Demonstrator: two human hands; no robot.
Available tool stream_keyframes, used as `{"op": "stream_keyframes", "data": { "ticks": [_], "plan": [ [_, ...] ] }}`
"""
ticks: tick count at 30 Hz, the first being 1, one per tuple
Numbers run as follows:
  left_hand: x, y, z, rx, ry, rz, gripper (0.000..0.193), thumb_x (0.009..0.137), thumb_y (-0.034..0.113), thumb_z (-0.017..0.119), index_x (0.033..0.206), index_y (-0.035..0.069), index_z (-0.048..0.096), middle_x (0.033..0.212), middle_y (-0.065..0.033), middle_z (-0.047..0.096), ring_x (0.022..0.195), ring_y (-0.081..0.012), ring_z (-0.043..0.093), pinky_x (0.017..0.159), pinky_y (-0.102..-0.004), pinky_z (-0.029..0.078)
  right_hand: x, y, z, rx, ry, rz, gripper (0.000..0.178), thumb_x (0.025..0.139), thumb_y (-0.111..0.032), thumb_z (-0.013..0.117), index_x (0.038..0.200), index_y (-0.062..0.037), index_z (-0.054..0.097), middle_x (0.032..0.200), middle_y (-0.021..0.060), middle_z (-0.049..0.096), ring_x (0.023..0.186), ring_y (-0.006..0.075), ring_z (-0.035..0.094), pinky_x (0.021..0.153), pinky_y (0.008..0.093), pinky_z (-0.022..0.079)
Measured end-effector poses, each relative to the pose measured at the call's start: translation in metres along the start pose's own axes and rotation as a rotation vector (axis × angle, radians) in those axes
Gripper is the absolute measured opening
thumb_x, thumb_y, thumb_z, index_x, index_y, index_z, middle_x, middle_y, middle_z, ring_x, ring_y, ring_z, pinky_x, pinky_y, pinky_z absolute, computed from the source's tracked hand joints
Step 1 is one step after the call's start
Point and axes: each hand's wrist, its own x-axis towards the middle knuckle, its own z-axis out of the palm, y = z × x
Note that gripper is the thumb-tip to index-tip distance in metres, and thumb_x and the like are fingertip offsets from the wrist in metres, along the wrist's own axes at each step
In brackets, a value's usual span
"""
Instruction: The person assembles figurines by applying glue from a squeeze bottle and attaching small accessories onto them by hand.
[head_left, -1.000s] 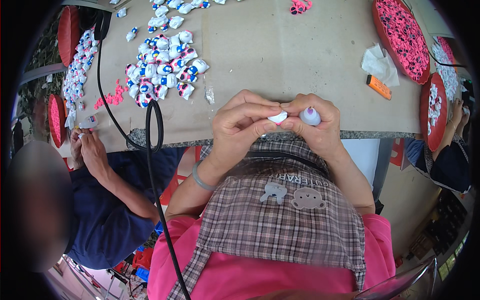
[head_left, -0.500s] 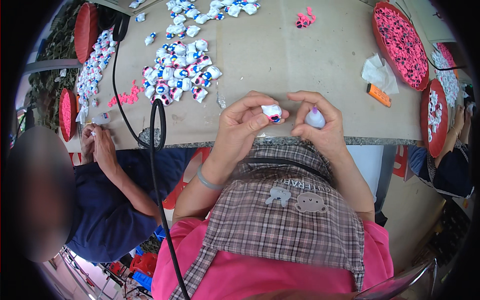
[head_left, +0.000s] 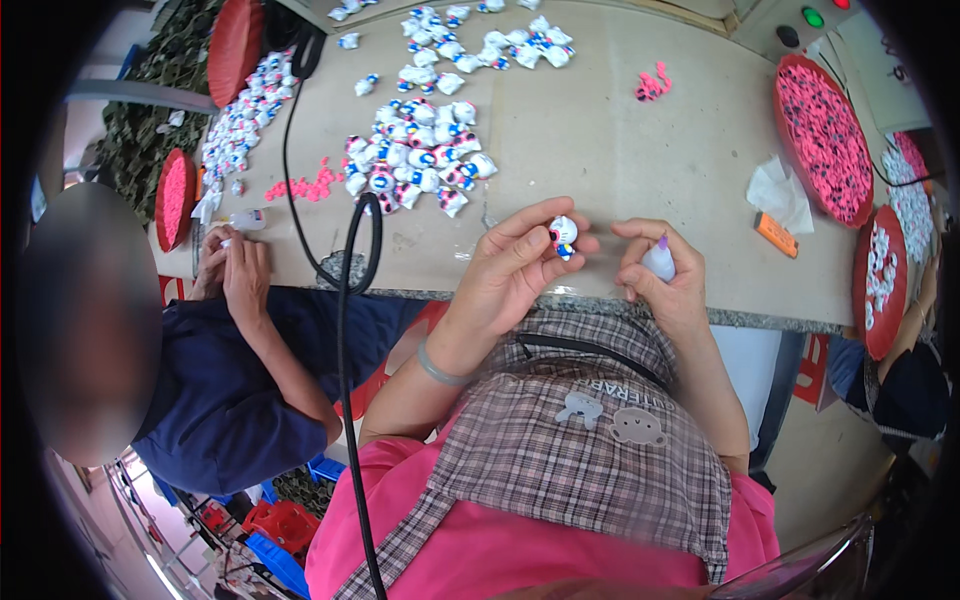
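Observation:
Between the thumb and fingers of my left hand (head_left: pixel 518 262) is a small white cat-like figurine (head_left: pixel 563 236) with blue and pink parts. It is held upright above the near edge of the table. A little to its right, my right hand (head_left: pixel 668 275) is closed around a small squeeze bottle (head_left: pixel 659 260) with pale contents and a purple tip. The tip points up and stands apart from the figurine. Ahead and to the left, a pile of similar figurines (head_left: pixel 420 150) lies on the table.
Small pink pieces (head_left: pixel 305 187) lie left of the pile; a black cable (head_left: pixel 290 150) loops nearby. A red tray (head_left: pixel 785 75) of pink pieces, a white tissue (head_left: pixel 782 197), an orange box (head_left: pixel 776 235) and another red tray (head_left: pixel 868 300) are at right. A co-worker's hands (head_left: pixel 238 270) work at left.
The figurine has been turned in my left hand and now stands upright, its decorated side showing. My right hand still grips the bottle. The whole view has shifted slightly.

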Motion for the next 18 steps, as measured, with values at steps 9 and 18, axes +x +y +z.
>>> {"op": "stream_keyframes", "data": {
  "ticks": [9, 18],
  "plan": [
    [0.001, 0.074, 0.019, 1.671, 0.329, 0.748, 0.032, 0.074, -0.002, 0.069, 0.106, 0.002, 0.064, 0.099, -0.0119, 0.065, 0.089, -0.0223, 0.064, 0.078, -0.0297, 0.050, -0.005, 0.002, 0.000, -0.033, 0.002, 0.000, 0.028, 0.082, -0.003, 0.069, 0.109, -0.0019, 0.062, 0.070, -0.0012, 0.056, 0.058, 0.0045, 0.051, 0.051, 0.0183, 0.042],
    [0.017, 0.128, -0.009, 2.081, 0.438, 0.830, 0.031, 0.080, -0.008, 0.054, 0.109, 0.002, 0.062, 0.111, -0.0173, 0.061, 0.102, -0.0341, 0.060, 0.085, -0.0404, 0.049, -0.003, 0.000, 0.002, -0.079, -0.005, -0.001, 0.025, 0.082, -0.002, 0.069, 0.106, -0.0032, 0.063, 0.071, -0.0012, 0.057, 0.059, 0.0040, 0.051, 0.053, 0.0182, 0.043]
  ]
}}
